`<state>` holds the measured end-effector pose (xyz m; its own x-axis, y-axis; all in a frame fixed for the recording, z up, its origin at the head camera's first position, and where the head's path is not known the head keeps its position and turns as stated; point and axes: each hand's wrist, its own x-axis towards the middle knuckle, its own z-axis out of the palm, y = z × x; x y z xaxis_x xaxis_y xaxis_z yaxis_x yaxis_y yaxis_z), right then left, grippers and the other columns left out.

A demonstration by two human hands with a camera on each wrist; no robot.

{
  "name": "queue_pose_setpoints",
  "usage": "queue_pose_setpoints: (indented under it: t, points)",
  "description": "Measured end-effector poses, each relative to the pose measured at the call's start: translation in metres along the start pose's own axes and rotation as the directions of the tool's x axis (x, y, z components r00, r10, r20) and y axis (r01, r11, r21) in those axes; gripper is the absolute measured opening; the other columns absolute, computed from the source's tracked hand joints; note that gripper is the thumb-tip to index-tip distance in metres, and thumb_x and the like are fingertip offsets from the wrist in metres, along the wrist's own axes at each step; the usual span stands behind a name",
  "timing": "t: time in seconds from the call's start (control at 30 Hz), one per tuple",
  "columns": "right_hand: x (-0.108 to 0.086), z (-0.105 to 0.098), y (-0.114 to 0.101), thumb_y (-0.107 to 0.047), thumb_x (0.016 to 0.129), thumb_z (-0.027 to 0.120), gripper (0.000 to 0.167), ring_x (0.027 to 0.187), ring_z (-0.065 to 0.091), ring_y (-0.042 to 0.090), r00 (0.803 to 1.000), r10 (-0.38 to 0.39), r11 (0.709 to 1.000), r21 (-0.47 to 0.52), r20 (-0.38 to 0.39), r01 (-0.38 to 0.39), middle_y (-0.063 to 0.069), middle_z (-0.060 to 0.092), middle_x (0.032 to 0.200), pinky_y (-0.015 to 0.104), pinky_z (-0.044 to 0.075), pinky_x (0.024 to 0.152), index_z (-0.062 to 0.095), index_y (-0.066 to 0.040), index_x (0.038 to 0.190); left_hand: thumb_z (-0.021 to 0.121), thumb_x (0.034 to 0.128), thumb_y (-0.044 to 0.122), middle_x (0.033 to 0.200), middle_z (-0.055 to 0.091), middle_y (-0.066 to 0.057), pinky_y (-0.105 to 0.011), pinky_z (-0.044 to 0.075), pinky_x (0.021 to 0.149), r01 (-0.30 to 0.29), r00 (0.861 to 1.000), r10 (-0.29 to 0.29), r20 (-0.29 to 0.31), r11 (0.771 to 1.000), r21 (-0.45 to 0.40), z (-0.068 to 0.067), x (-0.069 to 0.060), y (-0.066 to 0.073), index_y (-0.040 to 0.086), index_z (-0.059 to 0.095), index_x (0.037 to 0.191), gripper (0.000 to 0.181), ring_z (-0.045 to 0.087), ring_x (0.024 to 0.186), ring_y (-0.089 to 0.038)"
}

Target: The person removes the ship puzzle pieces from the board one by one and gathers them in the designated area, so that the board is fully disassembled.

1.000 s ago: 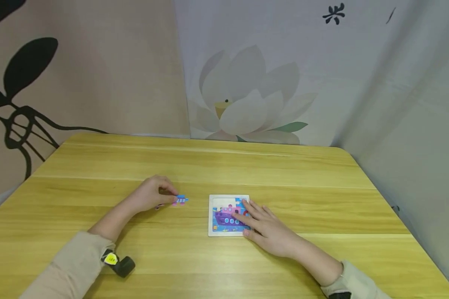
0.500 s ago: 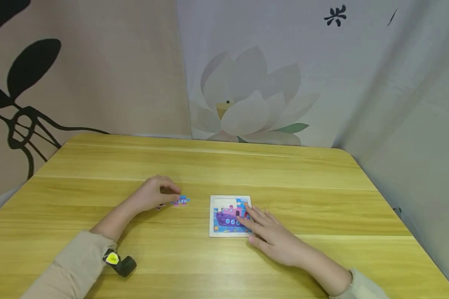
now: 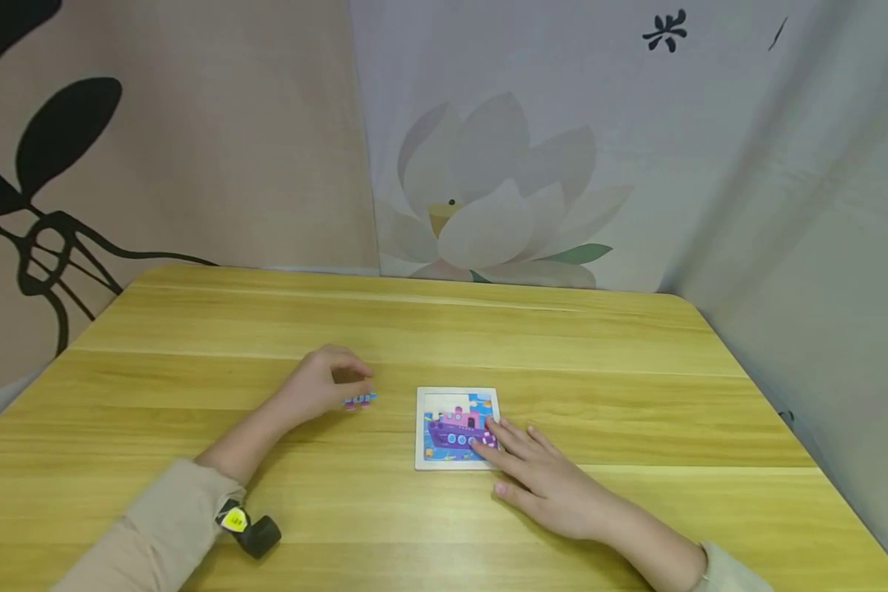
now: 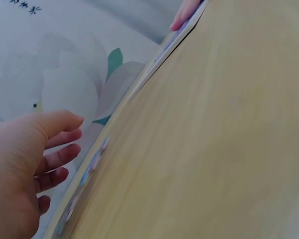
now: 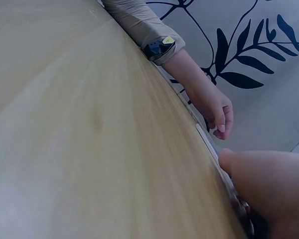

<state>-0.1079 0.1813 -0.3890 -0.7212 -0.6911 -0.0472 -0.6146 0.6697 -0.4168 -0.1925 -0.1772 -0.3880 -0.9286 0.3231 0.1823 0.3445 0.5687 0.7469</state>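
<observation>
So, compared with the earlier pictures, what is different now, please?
The left hand has moved right, toward the white puzzle frame, and covers more of the loose pieces. The right hand has drawn back toward the person, uncovering more of the ship picture. No piece is visibly lifted. The frame stays in place.

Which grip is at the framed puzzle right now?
The right grip: it lies over the edge of the framed puzzle; the left grip is by loose pieces.

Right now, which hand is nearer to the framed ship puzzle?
Right. The right hand touches the framed ship puzzle at its right side; the left hand is apart, left of the puzzle, beside loose pieces.
</observation>
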Motion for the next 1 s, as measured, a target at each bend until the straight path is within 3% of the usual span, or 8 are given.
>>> queue_pose_setpoints:
  t: [0.17, 0.37, 0.6, 1.0]
  points:
    - [0.000, 0.000, 0.000, -0.044, 0.102, 0.038, 0.053, 0.143, 0.007, 0.021, 1.000, -0.012, 1.000, -0.011, -0.009, 0.012, 0.000, 0.010, 0.158, 0.049, 0.005, 0.112, 0.028, -0.029, 0.151, 0.075, 0.0833, 0.018, 0.100, 0.063, -0.001, -0.044, 0.045, 0.085, -0.003, 1.000, 0.004, 0.013, 0.999, -0.043, 0.010, 0.002, 0.007, 0.010, 0.074, 0.099, 0.017, 0.053, 0.098, -0.023]
    - [0.001, 0.001, 0.000, -0.045, 0.101, 0.038, 0.053, 0.143, 0.009, 0.021, 1.000, -0.021, 0.999, -0.027, -0.016, 0.021, 0.000, 0.011, 0.158, 0.050, 0.006, 0.112, 0.029, -0.028, 0.151, 0.075, 0.0830, 0.018, 0.094, 0.065, 0.004, -0.044, 0.043, 0.086, -0.058, 0.998, 0.060, 0.027, 0.997, -0.046, 0.024, 0.007, 0.014, 0.011, 0.074, 0.097, 0.016, 0.054, 0.096, -0.020]
    - [0.001, 0.000, 0.000, -0.045, 0.102, 0.038, 0.053, 0.143, 0.010, 0.024, 1.000, -0.018, 0.999, -0.035, -0.012, 0.018, 0.000, 0.012, 0.158, 0.051, 0.008, 0.112, 0.030, -0.028, 0.151, 0.077, 0.0821, 0.022, 0.089, 0.065, 0.008, -0.039, 0.043, 0.082, -0.079, 0.995, 0.083, 0.057, 0.994, -0.071, 0.039, 0.014, 0.027, 0.013, 0.075, 0.096, 0.017, 0.052, 0.091, -0.017]
    - [0.002, -0.001, -0.001, -0.044, 0.102, 0.039, 0.053, 0.143, 0.010, 0.025, 1.000, -0.013, 1.000, -0.027, -0.001, 0.013, 0.001, 0.012, 0.159, 0.051, 0.008, 0.112, 0.031, -0.027, 0.151, 0.078, 0.0814, 0.022, 0.085, 0.064, 0.011, -0.033, 0.045, 0.074, -0.152, 0.980, 0.162, 0.118, 0.984, -0.088, 0.067, 0.030, 0.038, 0.013, 0.075, 0.097, 0.018, 0.051, 0.085, -0.016]
